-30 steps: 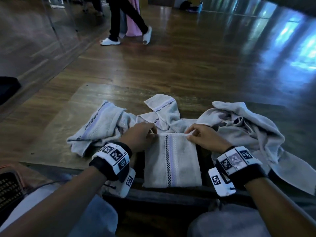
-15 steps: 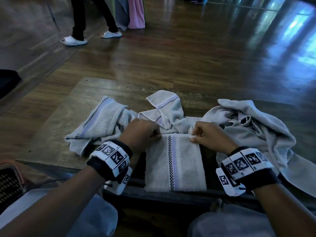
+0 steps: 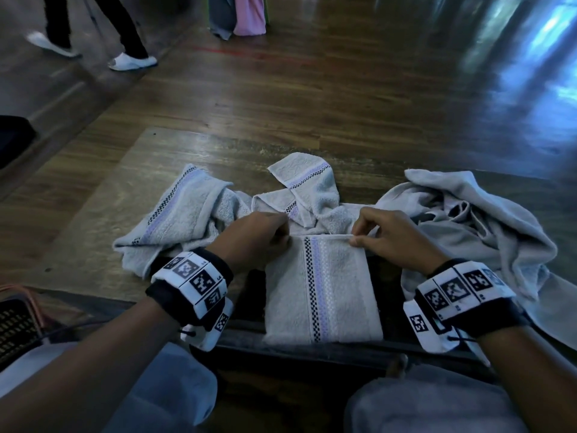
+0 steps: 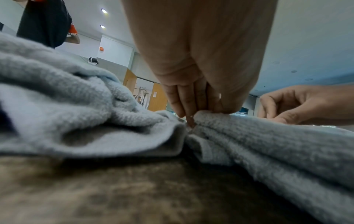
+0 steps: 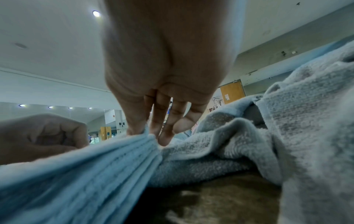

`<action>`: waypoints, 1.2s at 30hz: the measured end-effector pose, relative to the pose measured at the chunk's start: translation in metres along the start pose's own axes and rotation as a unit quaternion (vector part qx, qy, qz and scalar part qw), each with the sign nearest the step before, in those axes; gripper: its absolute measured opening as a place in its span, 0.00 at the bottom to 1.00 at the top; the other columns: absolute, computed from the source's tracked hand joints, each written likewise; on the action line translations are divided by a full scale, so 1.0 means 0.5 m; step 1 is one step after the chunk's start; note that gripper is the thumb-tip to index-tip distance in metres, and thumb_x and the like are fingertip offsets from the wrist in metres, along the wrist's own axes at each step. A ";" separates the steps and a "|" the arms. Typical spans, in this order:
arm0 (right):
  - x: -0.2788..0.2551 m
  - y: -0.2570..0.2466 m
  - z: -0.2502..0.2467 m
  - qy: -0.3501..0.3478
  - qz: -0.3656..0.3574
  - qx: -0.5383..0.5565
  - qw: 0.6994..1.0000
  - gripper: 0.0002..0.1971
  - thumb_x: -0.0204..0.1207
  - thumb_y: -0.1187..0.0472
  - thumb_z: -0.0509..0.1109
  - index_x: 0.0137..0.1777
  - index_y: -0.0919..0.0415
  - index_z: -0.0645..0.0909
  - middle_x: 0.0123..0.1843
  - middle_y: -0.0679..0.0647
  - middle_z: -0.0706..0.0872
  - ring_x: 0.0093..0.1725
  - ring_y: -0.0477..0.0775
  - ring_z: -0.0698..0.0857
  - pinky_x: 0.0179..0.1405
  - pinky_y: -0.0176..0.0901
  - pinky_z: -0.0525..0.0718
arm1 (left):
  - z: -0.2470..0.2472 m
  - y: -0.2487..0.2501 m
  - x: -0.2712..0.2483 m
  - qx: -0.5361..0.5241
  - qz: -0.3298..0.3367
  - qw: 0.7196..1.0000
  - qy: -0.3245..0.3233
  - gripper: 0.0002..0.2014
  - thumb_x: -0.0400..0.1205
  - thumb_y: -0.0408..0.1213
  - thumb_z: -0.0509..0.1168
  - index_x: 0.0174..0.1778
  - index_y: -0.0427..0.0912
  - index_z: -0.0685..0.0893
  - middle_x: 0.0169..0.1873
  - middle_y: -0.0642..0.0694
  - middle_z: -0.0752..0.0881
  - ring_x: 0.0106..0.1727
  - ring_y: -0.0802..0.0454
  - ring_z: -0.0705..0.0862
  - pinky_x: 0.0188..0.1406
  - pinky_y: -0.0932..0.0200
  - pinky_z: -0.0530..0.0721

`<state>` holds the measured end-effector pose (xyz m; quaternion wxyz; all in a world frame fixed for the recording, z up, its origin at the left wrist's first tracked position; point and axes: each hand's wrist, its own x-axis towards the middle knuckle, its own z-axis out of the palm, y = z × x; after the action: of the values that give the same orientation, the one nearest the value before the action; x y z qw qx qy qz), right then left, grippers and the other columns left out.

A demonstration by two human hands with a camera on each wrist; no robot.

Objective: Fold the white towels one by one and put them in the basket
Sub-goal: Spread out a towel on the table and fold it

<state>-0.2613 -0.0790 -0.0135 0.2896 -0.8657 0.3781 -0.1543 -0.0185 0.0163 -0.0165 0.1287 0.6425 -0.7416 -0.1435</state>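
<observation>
A folded white towel [image 3: 324, 292] with a checked and lilac stripe lies on the table's near edge. My left hand [image 3: 259, 235] pinches its far left corner [image 4: 208, 116], and my right hand [image 3: 387, 239] pinches its far right corner [image 5: 147, 136]. Behind it lie unfolded towels: one on the left [image 3: 184, 220], one in the middle [image 3: 309, 182] and a crumpled one on the right [image 3: 474, 226]. A basket [image 3: 15, 323] shows at the lower left edge, mostly cut off.
The low wooden table [image 3: 199, 151] stands on a glossy wooden floor. A person's legs in white shoes [image 3: 131, 60] walk at the far left. Pink and grey cloth [image 3: 246, 14] hangs at the top centre. My knees [image 3: 437, 407] are below the table edge.
Both hands stay at the folded towel's far corners with hardly any shift. The walking person has moved left across the floor.
</observation>
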 end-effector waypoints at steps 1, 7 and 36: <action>0.001 0.000 0.002 0.002 0.005 -0.001 1.000 0.08 0.69 0.64 0.77 0.36 0.58 0.79 0.35 0.45 0.86 0.39 0.42 0.84 0.36 0.26 0.77 | 0.001 -0.002 -0.001 -0.002 -0.002 1.000 0.000 0.06 0.81 0.40 0.61 0.44 0.41 0.77 0.40 0.46 0.82 0.41 0.46 0.80 0.38 0.50 0.80; -0.001 0.006 0.015 0.006 -0.028 -0.067 0.997 0.08 0.69 0.65 0.76 0.38 0.52 0.80 0.41 0.48 0.82 0.40 0.46 0.82 0.40 0.37 0.78 | 0.011 -0.008 0.000 0.065 0.018 0.996 0.051 0.07 0.81 0.41 0.60 0.46 0.43 0.80 0.43 0.47 0.85 0.46 0.45 0.82 0.46 0.57 0.67; -0.139 -0.028 0.133 -0.005 0.158 -0.253 0.954 0.42 0.72 0.31 0.33 0.83 0.56 0.45 0.85 0.54 0.46 0.83 0.57 0.51 0.78 0.58 0.52 | 0.161 0.065 -0.147 0.108 -0.112 0.986 0.056 0.41 0.76 0.64 0.29 0.83 0.44 0.47 0.83 0.47 0.43 0.83 0.51 0.40 0.77 0.40 0.33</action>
<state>-0.2676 0.0059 -0.0605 0.0832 -0.8405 0.5354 -0.0015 -0.0683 0.0973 -0.0791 0.0826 0.7384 -0.6681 -0.0400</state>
